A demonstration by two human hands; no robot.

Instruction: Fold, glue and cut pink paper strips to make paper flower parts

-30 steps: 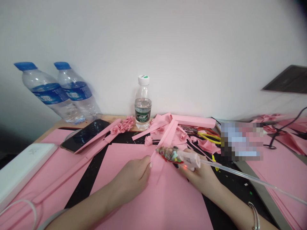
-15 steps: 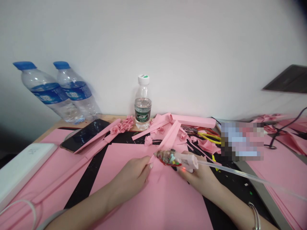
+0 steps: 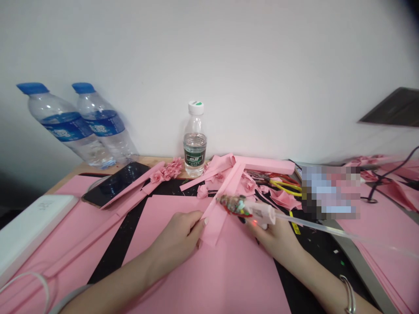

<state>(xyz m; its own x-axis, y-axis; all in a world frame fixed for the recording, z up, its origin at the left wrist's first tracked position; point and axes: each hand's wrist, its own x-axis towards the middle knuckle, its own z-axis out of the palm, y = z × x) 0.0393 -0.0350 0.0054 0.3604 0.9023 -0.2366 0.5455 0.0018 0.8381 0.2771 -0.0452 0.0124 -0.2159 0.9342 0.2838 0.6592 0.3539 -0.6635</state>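
Note:
My left hand (image 3: 186,231) is closed, pinching the lower left edge of a folded pink paper strip (image 3: 225,192) between thumb and fingers. The strip slants up and away over a pink sheet (image 3: 183,279). Wrapped around a hot glue gun (image 3: 258,210), my right hand (image 3: 278,240) is closed; a red light glows by the thumb. Its crusted, multicoloured nozzle (image 3: 235,206) points left, with the tip at the strip's edge; I cannot tell whether it touches. A long translucent glue stick (image 3: 321,227) sticks out of its back end toward the right.
Behind the strip lie paper roses (image 3: 250,185), yellow-handled scissors (image 3: 286,188) and a pink paper roll (image 3: 265,165). A small water bottle (image 3: 195,144) stands by the wall. Left are a phone (image 3: 114,185), a white box (image 3: 36,231) and two large bottles (image 3: 73,126) leaning on the wall.
The glue gun and my right hand have moved up and right along the strip, away from my left fingers. More of the strip's lower end now shows. My left hand has barely shifted.

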